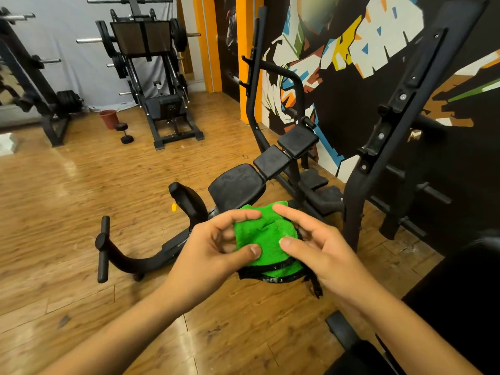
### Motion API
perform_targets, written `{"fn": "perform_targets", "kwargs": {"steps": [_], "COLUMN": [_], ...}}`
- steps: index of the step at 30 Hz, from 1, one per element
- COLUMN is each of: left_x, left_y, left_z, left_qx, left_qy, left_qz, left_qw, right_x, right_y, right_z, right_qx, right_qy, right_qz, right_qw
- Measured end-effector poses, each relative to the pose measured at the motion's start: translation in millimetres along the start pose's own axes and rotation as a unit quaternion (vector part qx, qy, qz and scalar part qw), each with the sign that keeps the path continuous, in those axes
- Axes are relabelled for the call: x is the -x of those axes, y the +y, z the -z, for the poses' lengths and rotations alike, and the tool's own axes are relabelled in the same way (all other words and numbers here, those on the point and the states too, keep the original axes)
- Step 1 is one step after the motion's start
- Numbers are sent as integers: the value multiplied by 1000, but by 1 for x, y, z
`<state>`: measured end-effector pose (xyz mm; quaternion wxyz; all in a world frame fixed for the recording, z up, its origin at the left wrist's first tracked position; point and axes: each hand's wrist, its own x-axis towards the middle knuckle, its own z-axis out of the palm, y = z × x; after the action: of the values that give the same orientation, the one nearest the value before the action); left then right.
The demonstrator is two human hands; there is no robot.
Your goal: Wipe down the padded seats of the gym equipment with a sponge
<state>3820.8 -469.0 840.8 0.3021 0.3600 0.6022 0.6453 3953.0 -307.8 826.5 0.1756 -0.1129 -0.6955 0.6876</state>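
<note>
Left hand (pixel 213 250) and right hand (pixel 322 250) each pinch a side of the green sponge (pixel 266 234), low in the middle of the frame, maybe to get a good grip. The black padded seat (pixel 238 185) sits just above it, not touched yet.

There are two hands, a left hand (pixel 216 249) and a right hand (pixel 324 251), and one green sponge (pixel 265 234). Three black pads (pixel 236 182) show ahead in a row, plus one red bucket (pixel 109 119) and one dumbbell (pixel 123 132).
</note>
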Motion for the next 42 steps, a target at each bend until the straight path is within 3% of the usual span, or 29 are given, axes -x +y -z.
{"fn": "perform_targets", "kwargs": {"steps": [13,18,21,24,29,36,42], "left_x": [-65,-68,-62,-60,-68,-86,-75], "left_y": [-21,-20,-21,-24,-36,-51,-62], "left_z": [171,234,271,309,374,480,598], "left_qx": [-26,32,29,28,21,-9,-16], "left_qy": [135,234,288,330,399,482,512], "left_qz": [42,31,31,42,62,78,88], "left_qw": [990,971,957,943,914,872,854], "right_x": [-185,-243,-275,-311,-384,-502,-576], "right_y": [33,43,48,60,87,124,156], "right_z": [-92,-141,-164,-183,-221,-322,-441], "right_qx": [58,31,109,260,436,430,427], "right_qy": [-110,-146,-143,-137,-152,-204,-237], "right_qz": [-25,7,47,125,236,315,322], "right_qw": [992,989,983,948,855,821,811]}}
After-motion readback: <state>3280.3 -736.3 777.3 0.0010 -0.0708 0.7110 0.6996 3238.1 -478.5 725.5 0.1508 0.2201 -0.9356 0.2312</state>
